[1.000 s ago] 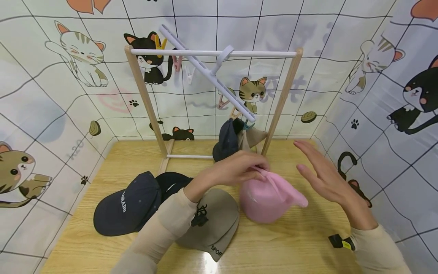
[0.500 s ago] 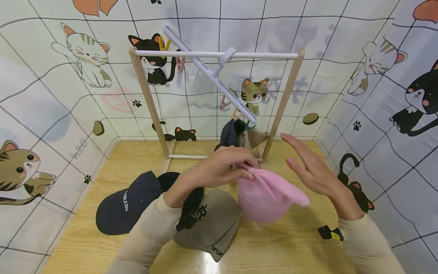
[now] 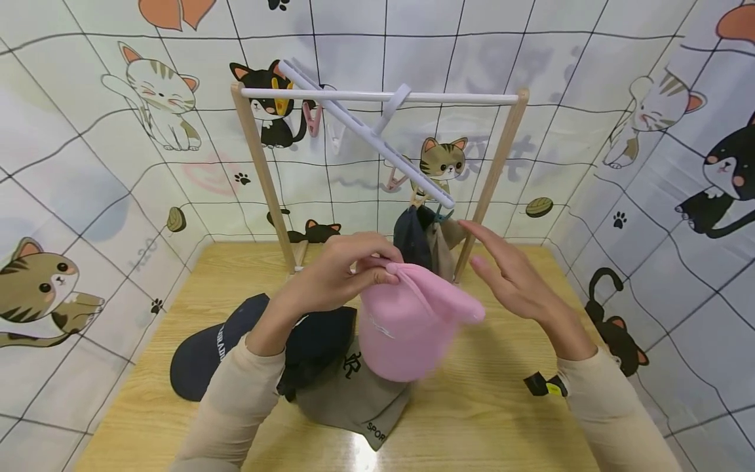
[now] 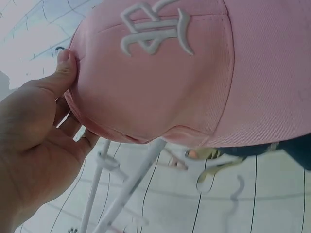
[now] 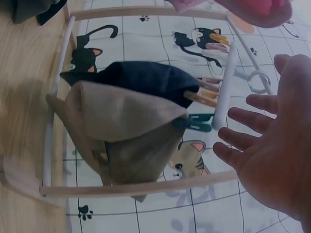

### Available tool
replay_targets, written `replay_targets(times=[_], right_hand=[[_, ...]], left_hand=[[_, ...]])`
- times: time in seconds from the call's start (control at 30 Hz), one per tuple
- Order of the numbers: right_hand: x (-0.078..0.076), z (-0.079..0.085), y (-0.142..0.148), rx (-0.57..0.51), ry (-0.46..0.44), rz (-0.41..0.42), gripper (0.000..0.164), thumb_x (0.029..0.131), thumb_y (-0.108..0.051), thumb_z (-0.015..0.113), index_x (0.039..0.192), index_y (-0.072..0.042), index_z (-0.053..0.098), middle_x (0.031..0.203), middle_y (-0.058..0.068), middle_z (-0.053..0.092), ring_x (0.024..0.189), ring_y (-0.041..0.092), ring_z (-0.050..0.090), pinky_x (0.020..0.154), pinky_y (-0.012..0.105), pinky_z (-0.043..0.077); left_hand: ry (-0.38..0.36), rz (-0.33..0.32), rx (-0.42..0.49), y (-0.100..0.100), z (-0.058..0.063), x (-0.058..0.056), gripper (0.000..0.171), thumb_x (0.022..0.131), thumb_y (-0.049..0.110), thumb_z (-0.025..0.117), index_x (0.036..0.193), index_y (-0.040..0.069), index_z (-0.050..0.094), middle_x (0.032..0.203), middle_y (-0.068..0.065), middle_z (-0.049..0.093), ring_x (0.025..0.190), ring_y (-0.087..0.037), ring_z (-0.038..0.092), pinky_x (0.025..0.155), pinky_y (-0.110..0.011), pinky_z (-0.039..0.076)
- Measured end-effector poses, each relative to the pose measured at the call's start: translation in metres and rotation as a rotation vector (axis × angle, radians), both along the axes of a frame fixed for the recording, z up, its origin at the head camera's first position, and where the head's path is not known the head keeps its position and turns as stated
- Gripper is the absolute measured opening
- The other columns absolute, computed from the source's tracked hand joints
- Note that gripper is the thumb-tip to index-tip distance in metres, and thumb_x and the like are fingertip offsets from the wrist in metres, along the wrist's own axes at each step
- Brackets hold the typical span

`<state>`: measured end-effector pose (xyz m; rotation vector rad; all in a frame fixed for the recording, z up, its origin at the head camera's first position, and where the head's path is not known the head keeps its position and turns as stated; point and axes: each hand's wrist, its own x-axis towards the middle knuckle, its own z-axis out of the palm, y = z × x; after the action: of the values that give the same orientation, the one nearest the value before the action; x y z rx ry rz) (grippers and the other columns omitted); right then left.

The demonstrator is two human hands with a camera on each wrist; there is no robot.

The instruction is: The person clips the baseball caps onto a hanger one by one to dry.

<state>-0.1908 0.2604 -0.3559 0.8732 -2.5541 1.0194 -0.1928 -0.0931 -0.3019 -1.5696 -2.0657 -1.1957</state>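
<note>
My left hand (image 3: 339, 272) pinches a pink baseball cap (image 3: 407, 328) by its edge, thumb on the outside. In the left wrist view the cap (image 4: 146, 92) shows raised white lettering, with its brim to the right. Fingers spread, my right hand (image 3: 519, 282) is held up beside the rack and touches nothing. Near it, a beige cap (image 5: 126, 116) and a navy cap (image 5: 150, 80) hang from a tilted white clip hanger (image 3: 366, 134). A teal clip (image 5: 194, 122) grips the beige cap and an orange clip (image 5: 201, 96) the navy one.
The hanger hooks over the white top bar (image 3: 472, 98) of a wooden rack (image 3: 501, 157). On the table lie a dark cap with white lettering (image 3: 194, 360), a black cap (image 3: 324, 341) and a grey-brown cap (image 3: 342, 406). A yellow clip (image 3: 283, 95) hangs at the hanger's upper end.
My left hand has lifted the pink cap and moved it left, over the grey-brown cap. My right hand has moved left toward the hanging caps. The hanger has turned slightly.
</note>
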Motion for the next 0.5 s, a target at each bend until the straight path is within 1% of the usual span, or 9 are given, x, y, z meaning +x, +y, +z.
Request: replay_targets(times=[0.07,0.23,0.33,0.37,0.4,0.5], right_hand=[[-0.002,0.002,-0.006,-0.005,0.003,0.013,0.060,0.119,-0.019,0.051,0.177,-0.020,0.038,0.182,0.012,0.043,0.167,0.044,0.042,0.129,0.074,0.036],[-0.007,0.006,-0.022,-0.031,-0.006,0.033,0.059,0.119,-0.023,0.051,0.177,-0.022,0.038,0.181,0.009,0.044,0.167,0.040,0.044,0.129,0.073,0.037],[-0.010,0.009,-0.034,-0.049,-0.015,0.050,0.059,0.119,-0.025,0.050,0.177,-0.023,0.039,0.182,0.008,0.043,0.167,0.039,0.044,0.130,0.071,0.037],[-0.011,0.009,-0.038,-0.055,-0.018,0.055,0.059,0.120,-0.027,0.050,0.177,-0.023,0.039,0.182,0.008,0.043,0.166,0.039,0.045,0.129,0.071,0.038],[-0.011,0.010,-0.041,-0.059,-0.021,0.057,0.058,0.120,-0.029,0.050,0.177,-0.023,0.039,0.182,0.007,0.043,0.160,0.039,0.051,0.126,0.069,0.039],[-0.014,0.013,-0.052,-0.078,-0.026,0.068,0.058,0.120,-0.032,0.051,0.176,-0.022,0.041,0.182,0.007,0.043,0.159,0.038,0.051,0.126,0.068,0.040]], left_hand=[[0.007,0.024,0.009,-0.008,-0.001,0.000,0.022,0.092,0.000,0.089,0.111,0.004,0.079,0.099,-0.005,0.076,0.083,-0.011,0.060,0.072,-0.027,0.052],[0.001,0.073,0.026,-0.029,-0.003,0.000,0.030,0.090,-0.002,0.091,0.117,0.005,0.081,0.103,-0.006,0.080,0.083,-0.012,0.061,0.072,-0.026,0.050],[0.000,0.113,0.025,-0.041,-0.004,0.000,0.033,0.089,-0.003,0.091,0.119,0.007,0.082,0.103,-0.005,0.080,0.082,-0.011,0.059,0.071,-0.025,0.048],[0.000,0.132,0.022,-0.045,-0.004,0.000,0.032,0.089,-0.002,0.091,0.119,0.007,0.082,0.102,-0.004,0.080,0.082,-0.011,0.058,0.071,-0.025,0.048],[0.005,0.150,0.019,-0.048,-0.004,0.000,0.032,0.089,-0.002,0.091,0.118,0.007,0.082,0.100,-0.003,0.079,0.081,-0.010,0.057,0.071,-0.025,0.047],[0.017,0.194,0.011,-0.058,-0.004,0.001,0.032,0.088,-0.003,0.091,0.117,0.007,0.082,0.099,-0.002,0.078,0.082,-0.011,0.056,0.072,-0.025,0.046]])
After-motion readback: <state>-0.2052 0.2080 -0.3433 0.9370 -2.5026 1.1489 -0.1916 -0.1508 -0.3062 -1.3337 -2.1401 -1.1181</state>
